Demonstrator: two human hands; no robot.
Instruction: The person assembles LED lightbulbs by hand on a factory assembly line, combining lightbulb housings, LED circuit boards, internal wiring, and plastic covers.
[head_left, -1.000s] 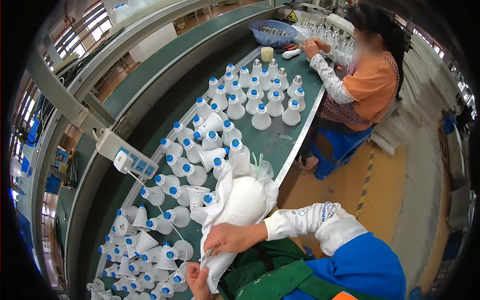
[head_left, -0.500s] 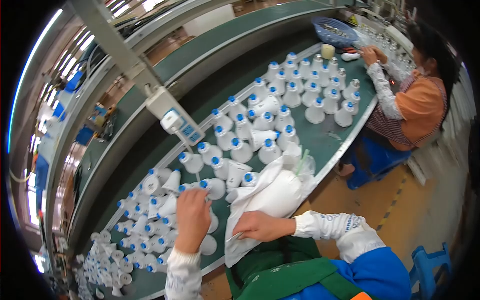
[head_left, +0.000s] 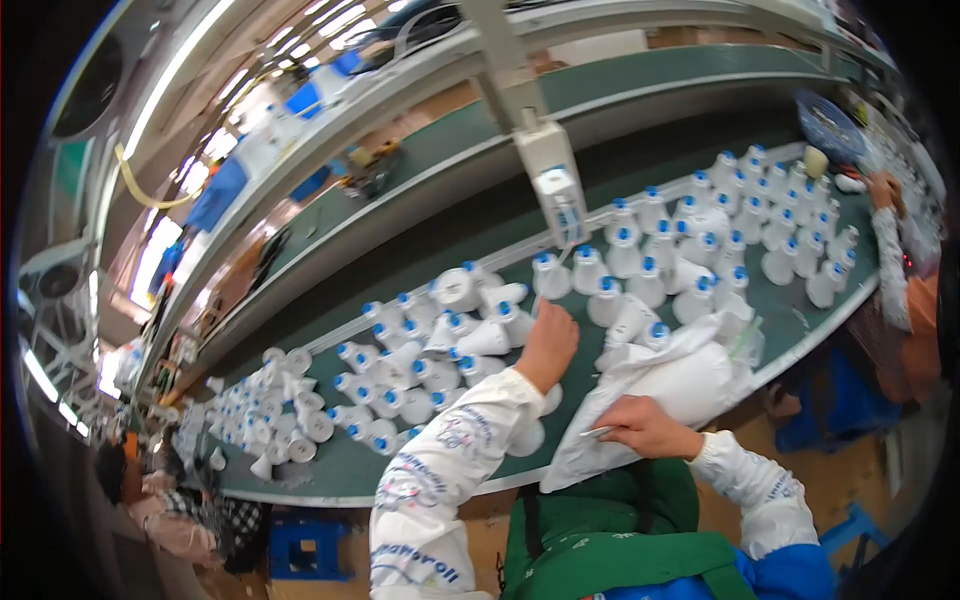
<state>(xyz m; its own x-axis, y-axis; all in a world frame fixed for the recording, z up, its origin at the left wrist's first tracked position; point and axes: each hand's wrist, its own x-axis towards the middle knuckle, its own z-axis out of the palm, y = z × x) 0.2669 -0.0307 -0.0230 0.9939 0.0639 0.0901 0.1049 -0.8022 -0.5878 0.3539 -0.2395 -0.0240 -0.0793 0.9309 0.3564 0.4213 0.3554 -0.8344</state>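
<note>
My left hand point(head_left: 548, 346) is closed above the green bench, its fingers curled among white bulb housings with blue tips. A pale thin piece shows at its fingertips, but what it grips is hidden. The nearest bulb housing point(head_left: 551, 276) stands upright just beyond it. My right hand point(head_left: 648, 426) is closed on a thin metal tool point(head_left: 597, 432), whose tip points left. Below and behind that hand lies a white bag point(head_left: 685, 383), bulging and resting at the bench's front edge.
Many bulb housings point(head_left: 480, 340) stand or lie along the green bench point(head_left: 800, 325). Smaller white parts point(head_left: 265, 410) are heaped at left. A power box point(head_left: 552, 185) hangs over the bench. A blue basket point(head_left: 830, 127) and a co-worker's hand point(head_left: 884, 190) are at right; another person point(head_left: 185, 515) sits at left.
The view has swung left, so the bench and both hands appear further right. Both hands keep nearly the same pose, and a person at the left end has come into view.
</note>
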